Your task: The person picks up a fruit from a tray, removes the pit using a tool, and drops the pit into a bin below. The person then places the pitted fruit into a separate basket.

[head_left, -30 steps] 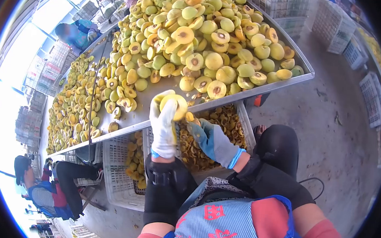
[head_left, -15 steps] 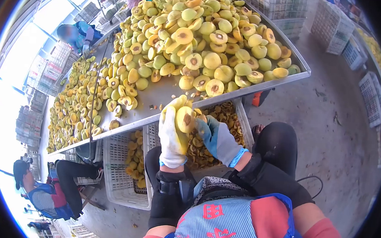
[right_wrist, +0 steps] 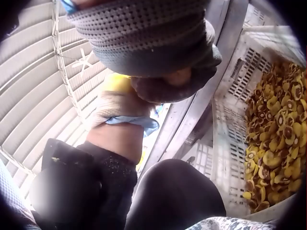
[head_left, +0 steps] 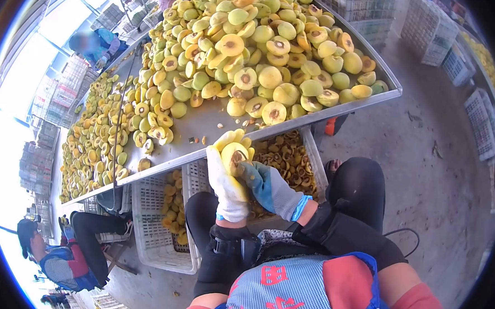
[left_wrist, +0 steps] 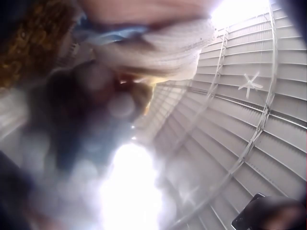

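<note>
My left hand (head_left: 225, 178), in a white glove with yellow on it, holds a yellow peach half (head_left: 231, 151), its brown-centred cut face turned toward my right hand. My right hand (head_left: 271, 185), in a grey-and-blue glove, has curled fingers right at that cut face. Between those fingers a small tan handle-like end (right_wrist: 178, 77) shows in the right wrist view; the rest of it is hidden. Both hands are just off the near edge of a metal table (head_left: 195, 130) heaped with peach halves (head_left: 269, 77). The left wrist view is blurred and mostly shows the glove's cuff (left_wrist: 158, 50).
Below the table edge stands a white crate (right_wrist: 232, 115) of brownish-yellow fruit scraps (right_wrist: 273, 143). Beside it is another white crate (head_left: 146, 216) with yellow pieces. My knees (head_left: 360, 185) are under the hands. Another person (head_left: 65, 259) sits at left, and one (head_left: 93, 48) is across the table.
My left hand has dropped slightly and moved right, turning the peach half's cut face toward my right hand. My right hand has moved left against the fruit.
</note>
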A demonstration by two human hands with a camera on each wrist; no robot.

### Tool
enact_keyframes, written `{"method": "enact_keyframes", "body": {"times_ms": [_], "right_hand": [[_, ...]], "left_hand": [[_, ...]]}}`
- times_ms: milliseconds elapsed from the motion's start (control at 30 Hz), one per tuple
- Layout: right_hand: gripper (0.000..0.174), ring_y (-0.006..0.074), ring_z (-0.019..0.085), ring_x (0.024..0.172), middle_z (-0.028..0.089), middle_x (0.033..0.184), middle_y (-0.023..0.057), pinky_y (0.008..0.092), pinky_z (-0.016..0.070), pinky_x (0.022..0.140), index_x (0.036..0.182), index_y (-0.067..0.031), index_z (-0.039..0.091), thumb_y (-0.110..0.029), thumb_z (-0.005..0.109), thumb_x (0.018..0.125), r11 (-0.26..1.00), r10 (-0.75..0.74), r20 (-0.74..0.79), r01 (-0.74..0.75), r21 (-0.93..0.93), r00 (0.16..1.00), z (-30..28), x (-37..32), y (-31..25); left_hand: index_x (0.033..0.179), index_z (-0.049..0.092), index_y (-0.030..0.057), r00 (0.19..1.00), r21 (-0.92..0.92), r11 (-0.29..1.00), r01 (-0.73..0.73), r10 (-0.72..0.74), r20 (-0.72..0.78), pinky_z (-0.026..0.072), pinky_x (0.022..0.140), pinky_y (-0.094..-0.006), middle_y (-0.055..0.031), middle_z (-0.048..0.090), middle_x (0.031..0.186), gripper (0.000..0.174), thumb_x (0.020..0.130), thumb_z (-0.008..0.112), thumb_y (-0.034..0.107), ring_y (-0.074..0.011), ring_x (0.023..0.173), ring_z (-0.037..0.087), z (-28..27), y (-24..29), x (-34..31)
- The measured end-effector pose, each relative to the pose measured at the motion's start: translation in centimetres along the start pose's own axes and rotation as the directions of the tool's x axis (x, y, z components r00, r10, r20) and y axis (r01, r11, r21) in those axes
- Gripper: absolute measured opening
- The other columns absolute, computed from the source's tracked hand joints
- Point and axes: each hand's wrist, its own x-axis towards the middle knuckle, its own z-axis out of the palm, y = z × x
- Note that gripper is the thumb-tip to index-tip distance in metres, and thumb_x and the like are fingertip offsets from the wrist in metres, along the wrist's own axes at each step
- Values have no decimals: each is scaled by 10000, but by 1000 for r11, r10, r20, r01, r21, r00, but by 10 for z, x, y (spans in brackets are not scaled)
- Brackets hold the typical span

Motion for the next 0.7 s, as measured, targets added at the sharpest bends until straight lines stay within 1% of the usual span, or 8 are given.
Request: {"method": "enact_keyframes", "body": {"times_ms": [133, 200, 400, 533, 567, 633, 667, 700], "right_hand": [[516, 112, 585, 892, 709, 949, 101, 305, 511, 798, 1140, 22, 655, -467, 534, 1024, 999, 18, 9, -18, -47, 1000, 0, 3, 4], [515, 124, 593, 861, 713, 920, 119, 316, 513, 790, 1124, 22, 663, -466, 530, 1025, 984, 77, 21, -73, -163, 997, -1, 0, 0], [528, 167, 612, 797, 715, 890, 145, 343, 511, 758, 1104, 24, 669, -476, 513, 1027, 957, 144, 79, -118, -263, 986, -3, -1, 6], [579, 186, 601, 699, 684, 811, 111, 361, 512, 654, 1023, 3, 671, -530, 445, 1035, 933, 176, 140, -120, -340, 974, -6, 5, 4], [594, 181, 570, 647, 653, 768, 89, 353, 491, 601, 982, -16, 660, -558, 420, 1031, 897, 349, 145, -285, -337, 926, -9, 5, -2], [632, 172, 510, 542, 591, 682, 45, 336, 449, 495, 901, -55, 637, -615, 371, 1023, 743, 651, 152, -582, -331, 744, -9, 2, -45], [638, 138, 402, 453, 503, 636, 7, 286, 340, 403, 828, -107, 576, -669, 331, 1004, 717, 697, 240, -671, -191, 676, -11, 1, -45], [627, 130, 391, 448, 492, 628, 0, 279, 323, 401, 827, -114, 576, -668, 339, 1002, 699, 686, 366, -710, -90, 629, -16, 1, -41]], "left_hand": [[1247, 580, 28, 998, 73, 996, -44, 47, -34, 564, 865, -408, -151, 657, 1206, 542, 1060, 360, 487, -285, 1030, 658, -3, -5, 1], [1212, 591, 20, 997, 115, 993, -37, 44, -60, 570, 838, -402, -160, 668, 1174, 519, 1060, 368, 463, -283, 993, 667, -5, -2, 1], [1097, 636, -2, 993, 109, 988, 114, -110, -38, 575, 745, -372, -181, 709, 1028, 523, 1048, 375, 449, -273, 842, 692, -11, 5, 7], [877, 703, -52, 979, 309, 942, 130, -172, 112, 542, 665, -306, -167, 730, 851, 534, 1024, 415, 373, -212, 674, 678, -13, 24, 14], [874, 702, -53, 969, 366, 922, 121, -190, 157, 541, 662, -308, -168, 729, 852, 534, 1023, 419, 375, -213, 675, 678, -16, 27, 17], [867, 699, -54, 939, 479, 873, 94, -237, 249, 538, 657, -310, -172, 729, 853, 535, 1022, 425, 378, -214, 677, 677, -20, 31, 21], [864, 699, -53, 935, 486, 868, 101, -250, 251, 542, 662, -323, -177, 731, 858, 554, 1013, 440, 413, -218, 676, 677, -21, 30, 22], [865, 700, -53, 929, 391, 904, 174, -282, 238, 542, 666, -324, -178, 731, 857, 561, 1008, 445, 425, -218, 678, 678, -22, 27, 22]]}}
